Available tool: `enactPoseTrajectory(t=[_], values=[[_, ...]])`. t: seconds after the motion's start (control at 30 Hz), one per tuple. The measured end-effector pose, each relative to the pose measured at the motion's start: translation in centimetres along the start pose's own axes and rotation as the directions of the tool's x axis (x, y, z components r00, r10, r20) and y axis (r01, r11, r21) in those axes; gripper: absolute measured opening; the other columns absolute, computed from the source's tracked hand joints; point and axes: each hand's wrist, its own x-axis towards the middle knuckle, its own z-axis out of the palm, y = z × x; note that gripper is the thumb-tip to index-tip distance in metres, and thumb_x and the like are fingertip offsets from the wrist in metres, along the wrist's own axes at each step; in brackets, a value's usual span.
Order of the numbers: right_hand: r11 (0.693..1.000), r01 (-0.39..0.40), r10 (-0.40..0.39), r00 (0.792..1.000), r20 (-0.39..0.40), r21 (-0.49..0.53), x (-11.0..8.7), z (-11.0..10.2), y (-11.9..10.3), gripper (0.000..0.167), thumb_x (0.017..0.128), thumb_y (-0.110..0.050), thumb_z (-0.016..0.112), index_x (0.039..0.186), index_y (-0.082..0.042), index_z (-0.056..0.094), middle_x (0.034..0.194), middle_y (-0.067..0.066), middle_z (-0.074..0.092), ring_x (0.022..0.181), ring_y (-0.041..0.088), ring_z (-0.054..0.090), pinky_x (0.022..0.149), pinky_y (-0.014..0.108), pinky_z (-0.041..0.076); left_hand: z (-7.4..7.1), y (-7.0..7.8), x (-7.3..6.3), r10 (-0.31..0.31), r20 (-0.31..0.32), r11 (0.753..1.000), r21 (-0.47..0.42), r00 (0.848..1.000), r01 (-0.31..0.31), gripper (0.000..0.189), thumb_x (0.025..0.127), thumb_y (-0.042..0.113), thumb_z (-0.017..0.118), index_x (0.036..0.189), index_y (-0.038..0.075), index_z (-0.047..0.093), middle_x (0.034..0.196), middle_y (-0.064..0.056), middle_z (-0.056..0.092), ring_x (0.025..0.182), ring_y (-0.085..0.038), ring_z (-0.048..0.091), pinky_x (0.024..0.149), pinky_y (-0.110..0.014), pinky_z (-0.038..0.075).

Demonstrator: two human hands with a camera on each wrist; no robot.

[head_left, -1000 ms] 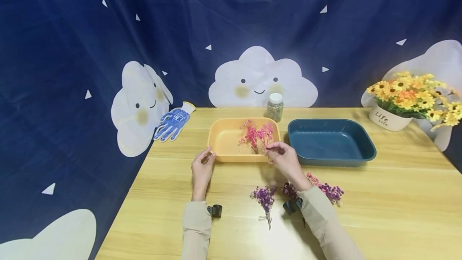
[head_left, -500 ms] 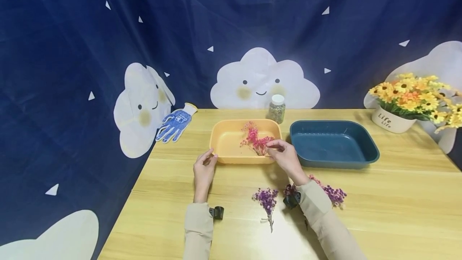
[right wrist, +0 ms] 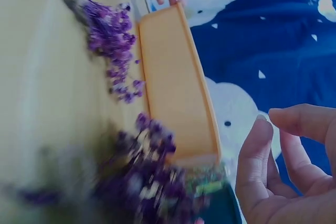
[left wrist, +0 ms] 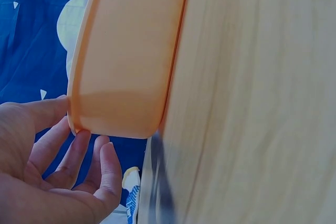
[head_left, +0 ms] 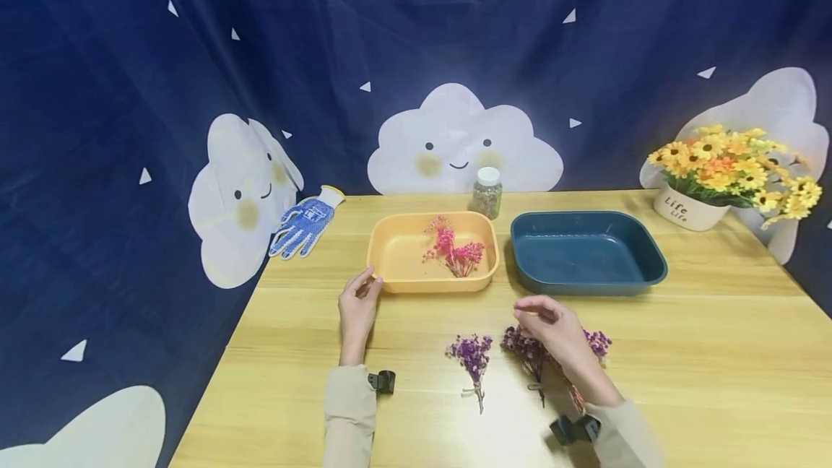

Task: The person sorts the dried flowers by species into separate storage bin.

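Note:
My left hand (head_left: 357, 309) holds the near left corner of a yellow-orange plastic tray (head_left: 406, 286); in the left wrist view its thumb and fingers (left wrist: 107, 169) meet the rim. Inside the tray, at the right, lie two pink dried-flower bunches (head_left: 464, 260). My right hand (head_left: 552, 327) is over the table, loosely curled, nothing between thumb and fingertips. Below it lies a purple dried-flower bunch (head_left: 525, 349); another purple flower cluster (head_left: 596, 343) is partly hidden by that hand. Left of these lies a tied purple bunch (head_left: 471, 356).
A dark blue tray (head_left: 585, 287) stands right of the yellow one. Behind them is a white-lidded jar (head_left: 487, 197). A blue-and-white glove (head_left: 305, 222) lies at the back left, and a pot of yellow flowers (head_left: 692, 211) stands at the back right.
My right hand has let go of a pink flower bunch, now lying in the yellow tray, and moved back and right over the purple flowers. My left hand stays at the tray corner.

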Motion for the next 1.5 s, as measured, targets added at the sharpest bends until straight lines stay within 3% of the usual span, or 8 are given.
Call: enactPoseTrajectory(t=[0.17, 0.33, 0.4, 0.5, 0.7, 0.97, 1.2, 1.5], values=[[0.999, -0.042, 0.042, 0.998, -0.052, 0.012, -3.0, -2.1, 1.9, 0.026, 0.088, -0.005, 0.068, 0.113, -0.001, 0.065, 0.089, -0.014, 0.072, 0.080, 0.005, 0.066, 0.073, 0.020, 0.058, 0.1, 0.0, 0.0, -0.002, 0.008, 1.000, -0.003, 1.000, 0.002, 0.036, 0.091, 0.011, 0.066, 0.127, 0.005, 0.063, 0.130, -0.017, 0.059, 0.116, -0.032, 0.058, 0.104, -0.044, 0.049], [0.994, -0.112, 0.110, 0.988, -0.106, -0.006, -5.2, -3.8, 3.8, 0.020, 0.088, -0.007, 0.068, 0.108, -0.007, 0.068, 0.083, -0.009, 0.072, 0.067, 0.008, 0.064, 0.054, 0.022, 0.054, 0.1, -0.1, 0.0, -0.003, 0.006, 1.000, -0.010, 1.000, 0.003, 0.036, 0.091, 0.010, 0.066, 0.126, 0.004, 0.063, 0.127, -0.018, 0.059, 0.115, -0.033, 0.058, 0.106, -0.043, 0.048], [0.989, -0.147, 0.143, 0.981, -0.128, -0.025, -5.8, -4.3, 4.5, 0.021, 0.088, -0.009, 0.068, 0.110, -0.008, 0.068, 0.082, -0.010, 0.072, 0.066, 0.008, 0.063, 0.053, 0.022, 0.054, 0.1, -0.1, 0.0, -0.001, 0.009, 1.000, -0.010, 1.000, 0.001, 0.037, 0.091, 0.010, 0.066, 0.127, 0.003, 0.063, 0.127, -0.018, 0.059, 0.115, -0.033, 0.058, 0.106, -0.043, 0.048], [0.981, -0.184, 0.173, 0.973, -0.154, -0.064, -6.4, -4.8, 5.3, 0.026, 0.088, -0.011, 0.069, 0.113, -0.006, 0.067, 0.084, -0.016, 0.071, 0.073, 0.006, 0.065, 0.064, 0.021, 0.057, 0.0, 0.0, 0.0, -0.001, 0.014, 1.000, -0.012, 1.000, 0.001, 0.037, 0.091, 0.011, 0.066, 0.127, 0.003, 0.062, 0.129, -0.018, 0.058, 0.115, -0.034, 0.058, 0.106, -0.044, 0.048], [0.964, -0.222, 0.198, 0.967, -0.158, -0.147, -6.4, -4.8, 5.8, 0.031, 0.090, -0.010, 0.067, 0.119, 0.001, 0.063, 0.095, -0.005, 0.074, 0.077, 0.002, 0.066, 0.071, 0.020, 0.058, -0.2, -0.1, -0.1, 0.009, 0.019, 1.000, -0.009, 1.000, -0.008, 0.037, 0.092, 0.011, 0.065, 0.128, 0.003, 0.062, 0.129, -0.018, 0.058, 0.116, -0.034, 0.058, 0.106, -0.043, 0.048], [0.932, -0.205, 0.157, 0.972, -0.176, -0.300, -6.3, -4.6, 5.9, 0.028, 0.088, -0.006, 0.067, 0.113, 0.004, 0.064, 0.100, 0.014, 0.073, 0.072, 0.002, 0.064, 0.068, 0.017, 0.057, -0.2, -0.2, 0.1, 0.000, 0.023, 1.000, -0.012, 1.000, 0.000, 0.037, 0.092, 0.012, 0.065, 0.128, 0.004, 0.062, 0.131, -0.017, 0.058, 0.118, -0.034, 0.058, 0.107, -0.042, 0.047], [0.893, -0.189, 0.116, 0.974, -0.197, -0.409, -6.1, -4.4, 5.6, 0.025, 0.084, -0.009, 0.069, 0.106, 0.003, 0.067, 0.087, 0.009, 0.073, 0.063, 0.005, 0.063, 0.057, 0.020, 0.054, -0.1, -0.3, 0.1, 0.002, 0.017, 1.000, 0.000, 1.000, -0.002, 0.036, 0.093, 0.012, 0.065, 0.128, 0.003, 0.062, 0.131, -0.019, 0.057, 0.118, -0.036, 0.057, 0.106, -0.044, 0.048], [0.899, -0.201, 0.128, 0.970, -0.206, -0.389, -6.0, -4.3, 5.4, 0.022, 0.085, -0.007, 0.069, 0.103, 0.003, 0.066, 0.083, 0.004, 0.071, 0.061, 0.006, 0.061, 0.055, 0.021, 0.054, -0.1, -0.2, 0.2, -0.014, 0.018, 1.000, -0.006, 1.000, 0.014, 0.037, 0.092, 0.012, 0.065, 0.128, 0.004, 0.062, 0.132, -0.018, 0.057, 0.118, -0.035, 0.058, 0.106, -0.043, 0.048]])
